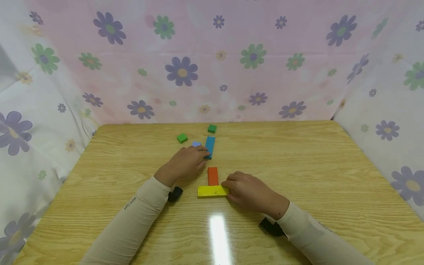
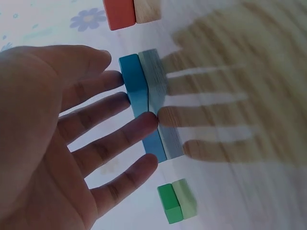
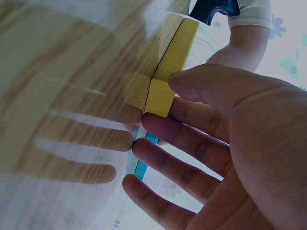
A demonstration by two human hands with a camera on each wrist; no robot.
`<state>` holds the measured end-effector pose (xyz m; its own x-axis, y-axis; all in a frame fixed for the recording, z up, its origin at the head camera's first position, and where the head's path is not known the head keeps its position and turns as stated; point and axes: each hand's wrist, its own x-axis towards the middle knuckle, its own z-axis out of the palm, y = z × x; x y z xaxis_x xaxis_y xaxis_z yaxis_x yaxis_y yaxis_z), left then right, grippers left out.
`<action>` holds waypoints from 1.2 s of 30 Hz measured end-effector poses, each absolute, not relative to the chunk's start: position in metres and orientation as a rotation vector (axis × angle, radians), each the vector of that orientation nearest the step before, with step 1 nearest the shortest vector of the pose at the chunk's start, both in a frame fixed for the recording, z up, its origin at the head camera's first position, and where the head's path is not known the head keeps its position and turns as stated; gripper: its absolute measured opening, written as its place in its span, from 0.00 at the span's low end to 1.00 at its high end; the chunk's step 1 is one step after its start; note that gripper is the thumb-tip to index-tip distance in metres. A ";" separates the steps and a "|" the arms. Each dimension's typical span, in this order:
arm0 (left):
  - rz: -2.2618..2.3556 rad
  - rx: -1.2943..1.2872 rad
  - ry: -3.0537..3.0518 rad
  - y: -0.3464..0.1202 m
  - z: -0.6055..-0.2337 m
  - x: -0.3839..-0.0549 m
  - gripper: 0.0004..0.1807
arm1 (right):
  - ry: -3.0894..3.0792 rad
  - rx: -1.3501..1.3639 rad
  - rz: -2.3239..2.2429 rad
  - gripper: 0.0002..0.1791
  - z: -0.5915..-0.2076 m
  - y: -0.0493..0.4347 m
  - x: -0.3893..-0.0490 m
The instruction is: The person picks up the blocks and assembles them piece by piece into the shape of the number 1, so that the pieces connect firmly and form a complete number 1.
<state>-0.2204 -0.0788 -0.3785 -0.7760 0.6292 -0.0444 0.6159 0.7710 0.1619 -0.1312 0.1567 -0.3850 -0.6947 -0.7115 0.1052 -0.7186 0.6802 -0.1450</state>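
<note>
My left hand reaches over the table, its fingertips against the left side of a long blue block. In the left wrist view those fingers are extended along the blue block and the thumb stands apart from it. A long yellow block lies crosswise nearer to me. My right hand pinches its right end between thumb and index finger, while the other fingers stretch past it in the right wrist view. Between the two long blocks lies a red block, its near end against the yellow one.
Beyond the blue block sits a small green block, with another green block to its left. A light purple block is partly hidden by my left hand. Flowered cloth hangs behind the wooden table.
</note>
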 end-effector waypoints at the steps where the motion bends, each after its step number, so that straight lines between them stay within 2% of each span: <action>1: 0.211 1.015 2.863 -0.078 -0.378 -0.220 0.22 | -2.842 1.210 0.270 0.15 -0.385 0.157 -0.131; 11: 0.233 1.060 2.858 -0.076 -0.380 -0.217 0.22 | -2.836 1.212 0.267 0.15 -0.386 0.157 -0.131; 21: 0.258 1.017 2.829 -0.075 -0.380 -0.211 0.31 | -2.826 1.226 0.249 0.14 -0.386 0.157 -0.131; 36: 0.227 1.139 2.855 -0.074 -0.381 -0.204 0.25 | -2.826 1.230 0.232 0.15 -0.384 0.158 -0.131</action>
